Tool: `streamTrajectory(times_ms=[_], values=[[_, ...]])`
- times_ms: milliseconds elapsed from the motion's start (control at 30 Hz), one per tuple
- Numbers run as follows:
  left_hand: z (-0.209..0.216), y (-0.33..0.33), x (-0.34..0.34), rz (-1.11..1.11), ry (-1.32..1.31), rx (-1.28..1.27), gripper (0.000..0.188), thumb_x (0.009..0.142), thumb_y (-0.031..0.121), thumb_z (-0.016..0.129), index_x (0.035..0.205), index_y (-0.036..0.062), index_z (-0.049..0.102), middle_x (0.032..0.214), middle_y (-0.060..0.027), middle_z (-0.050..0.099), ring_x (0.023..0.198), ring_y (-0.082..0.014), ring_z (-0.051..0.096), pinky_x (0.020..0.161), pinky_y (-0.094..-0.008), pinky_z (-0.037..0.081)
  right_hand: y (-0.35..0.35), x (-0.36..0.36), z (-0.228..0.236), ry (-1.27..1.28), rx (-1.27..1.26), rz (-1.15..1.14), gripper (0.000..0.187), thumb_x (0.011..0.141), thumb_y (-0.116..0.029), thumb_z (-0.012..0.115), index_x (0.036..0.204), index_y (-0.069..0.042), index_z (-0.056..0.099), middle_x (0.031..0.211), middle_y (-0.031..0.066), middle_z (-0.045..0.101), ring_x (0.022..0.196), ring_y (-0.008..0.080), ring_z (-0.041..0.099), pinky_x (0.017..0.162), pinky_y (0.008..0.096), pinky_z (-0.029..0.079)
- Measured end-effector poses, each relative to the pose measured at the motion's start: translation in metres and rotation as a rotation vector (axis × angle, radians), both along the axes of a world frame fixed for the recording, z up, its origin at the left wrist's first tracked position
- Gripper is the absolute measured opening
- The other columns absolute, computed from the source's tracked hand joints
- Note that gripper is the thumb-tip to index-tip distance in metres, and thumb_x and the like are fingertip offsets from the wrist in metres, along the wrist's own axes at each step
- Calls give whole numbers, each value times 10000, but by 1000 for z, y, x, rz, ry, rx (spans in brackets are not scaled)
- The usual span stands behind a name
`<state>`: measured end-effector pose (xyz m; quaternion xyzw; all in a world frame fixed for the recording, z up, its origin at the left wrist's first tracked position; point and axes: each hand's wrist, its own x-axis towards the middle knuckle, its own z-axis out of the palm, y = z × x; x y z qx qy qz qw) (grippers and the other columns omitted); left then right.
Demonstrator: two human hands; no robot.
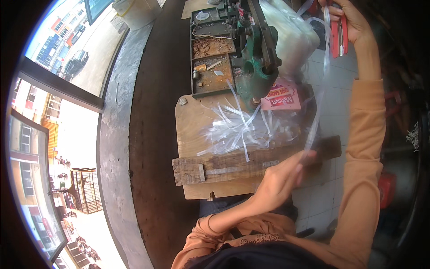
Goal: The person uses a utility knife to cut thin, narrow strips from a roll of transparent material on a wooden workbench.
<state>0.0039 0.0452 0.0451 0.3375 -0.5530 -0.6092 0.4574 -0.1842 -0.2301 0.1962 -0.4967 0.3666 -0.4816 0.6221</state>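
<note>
A bundle of clear plastic strips (323,85) runs taut between my two hands at the right. My left hand (280,181) is closed around its lower end, just past the edge of the wooden board. Raised at the far right, my right hand (351,20) grips a red hand tool (339,36) with a metal strip along it; its exact kind is unclear. The bundle's upper end passes beside those fingers. A loose heap of short clear plastic strips (242,130) lies on the wooden work table (190,130), left of the stretched bundle.
A green cast-iron machine (255,67) stands behind the heap, with a pink printed box (282,96) beside it. Left of it sits a compartment tray (210,85) with small parts. A large plastic bag (289,38) is behind. A worn wooden beam (233,168) crosses the table's near edge.
</note>
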Motion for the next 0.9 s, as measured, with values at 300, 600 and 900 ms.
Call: streamTrajectory(times_ms=[300,600,900], values=[[2,30,4,-261,197,-376,387,890,-58,444,1274,-10,456,1184,-210,566,594,-157,550,593,-285,501,-30,-1,-50,-172,295,-5,231,869,-145,608,1026,11,538,798,15,630,419,5,351,383,158,295],[18,35,23,-203,114,-54,331,962,77,361,1249,8,509,603,-26,458,534,-100,446,542,-245,383,-11,-8,18,-177,95,18,145,907,-165,533,793,-75,522,579,-54,476,429,24,374,394,176,303],[5,36,17,-236,151,88,534,943,109,445,1423,56,217,713,-18,484,614,-86,444,605,-238,393,117,-22,73,-450,-311,208,201,989,-121,350,851,-12,448,625,12,400,464,78,311,506,217,304]])
